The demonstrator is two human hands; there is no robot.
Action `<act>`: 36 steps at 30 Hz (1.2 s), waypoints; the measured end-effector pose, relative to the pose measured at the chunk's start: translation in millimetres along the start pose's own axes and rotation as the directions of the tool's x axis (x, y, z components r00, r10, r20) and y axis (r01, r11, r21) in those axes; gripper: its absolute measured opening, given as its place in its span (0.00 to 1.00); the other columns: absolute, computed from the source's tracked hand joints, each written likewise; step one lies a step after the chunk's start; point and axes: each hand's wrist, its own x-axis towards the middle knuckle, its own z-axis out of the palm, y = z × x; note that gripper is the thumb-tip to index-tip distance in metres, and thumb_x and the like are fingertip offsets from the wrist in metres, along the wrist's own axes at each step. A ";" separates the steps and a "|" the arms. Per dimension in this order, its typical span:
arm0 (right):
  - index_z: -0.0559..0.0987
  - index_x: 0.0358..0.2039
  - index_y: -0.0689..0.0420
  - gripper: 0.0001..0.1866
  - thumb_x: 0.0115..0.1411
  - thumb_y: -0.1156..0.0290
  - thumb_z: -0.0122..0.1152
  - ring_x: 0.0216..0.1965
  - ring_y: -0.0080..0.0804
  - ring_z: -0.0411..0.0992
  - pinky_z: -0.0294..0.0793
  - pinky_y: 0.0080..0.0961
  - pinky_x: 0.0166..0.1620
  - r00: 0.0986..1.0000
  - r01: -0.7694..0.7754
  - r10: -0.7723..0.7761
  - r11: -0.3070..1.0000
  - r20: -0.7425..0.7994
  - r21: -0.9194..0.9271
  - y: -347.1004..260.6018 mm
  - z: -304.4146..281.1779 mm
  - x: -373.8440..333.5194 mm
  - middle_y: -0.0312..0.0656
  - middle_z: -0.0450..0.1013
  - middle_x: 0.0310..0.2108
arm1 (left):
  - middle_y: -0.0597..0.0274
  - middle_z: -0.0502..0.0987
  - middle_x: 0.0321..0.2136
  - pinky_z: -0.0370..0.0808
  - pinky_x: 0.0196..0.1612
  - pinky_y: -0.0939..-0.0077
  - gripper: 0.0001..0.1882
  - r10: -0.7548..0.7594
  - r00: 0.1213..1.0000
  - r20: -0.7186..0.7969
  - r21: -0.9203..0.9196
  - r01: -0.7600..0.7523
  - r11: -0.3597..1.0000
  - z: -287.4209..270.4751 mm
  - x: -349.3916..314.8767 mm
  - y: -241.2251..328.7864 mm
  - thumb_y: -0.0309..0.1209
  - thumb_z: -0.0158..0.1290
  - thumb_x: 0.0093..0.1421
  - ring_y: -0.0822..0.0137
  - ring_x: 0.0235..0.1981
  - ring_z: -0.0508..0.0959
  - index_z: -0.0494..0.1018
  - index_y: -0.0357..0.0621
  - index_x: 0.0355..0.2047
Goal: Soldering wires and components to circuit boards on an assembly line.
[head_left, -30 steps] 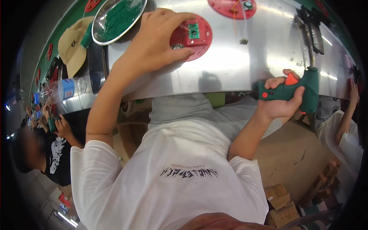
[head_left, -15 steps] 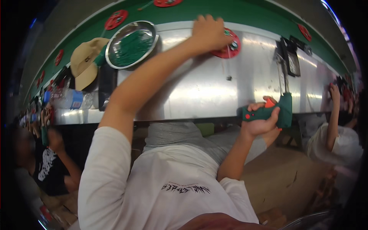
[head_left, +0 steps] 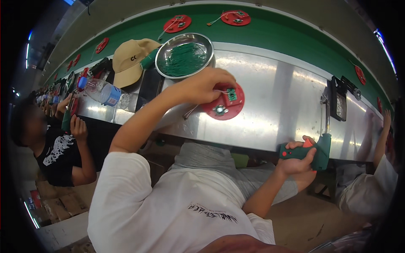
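Observation:
My left hand (head_left: 215,86) is closed on the edge of a red disc (head_left: 235,110) above the metal bench. The disc carries a small green circuit board (head_left: 231,94), a silvery round part (head_left: 220,110) and thin loose wires; my fingers cover its upper left side. At the bench's near edge, my right hand (head_left: 297,159) wraps round the grip of a dark green pistol-shaped power tool (head_left: 322,152). This tool has a red trigger, and a long thin metal shaft (head_left: 325,116) points away from me.
Left of my left hand stand a steel bowl (head_left: 185,55) of thin green strips, a tan cap (head_left: 134,59) and a plastic bottle (head_left: 101,91). More red discs (head_left: 177,23) lie on the green strip behind. A black box (head_left: 338,99) is at right. Other people sit either side.
My left hand has brought the red disc from the bench's far side toward me and left. The power tool stays in my right hand. The whole view has shifted.

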 end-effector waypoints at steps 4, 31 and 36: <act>0.72 0.42 0.64 0.23 0.69 0.54 0.41 0.18 0.28 0.65 0.68 0.25 0.25 1.000 0.016 -0.016 0.999 -0.021 -0.031 3.8 8.4 1.3 0.39 0.67 0.16 | 0.53 0.78 0.47 0.76 0.53 0.66 0.23 -0.016 0.997 -0.077 -0.077 0.010 0.997 -17.3 -25.7 -1.4 0.17 0.55 0.45 0.57 0.49 0.79 0.78 0.39 0.44; 0.76 0.37 0.66 0.11 0.66 0.69 0.53 0.15 0.28 0.71 0.70 0.24 0.20 0.998 0.050 -0.042 0.986 -0.055 0.156 -12.9 7.3 -5.0 0.41 0.73 0.19 | 0.57 0.70 0.25 0.68 0.33 0.69 0.04 -0.159 0.907 -0.390 0.183 0.245 0.952 -86.1 -40.7 -155.5 0.23 0.51 0.59 0.65 0.26 0.69 0.69 0.34 0.30; 0.76 0.37 0.66 0.12 0.66 0.67 0.54 0.14 0.26 0.70 0.69 0.23 0.21 1.000 0.004 -0.005 0.993 0.013 0.122 -7.4 4.0 -4.6 0.41 0.72 0.16 | 0.64 0.70 0.26 0.67 0.33 0.77 0.04 -0.211 0.890 -0.403 0.024 0.241 0.970 -106.0 -46.5 -179.5 0.24 0.51 0.62 0.74 0.28 0.68 0.69 0.36 0.32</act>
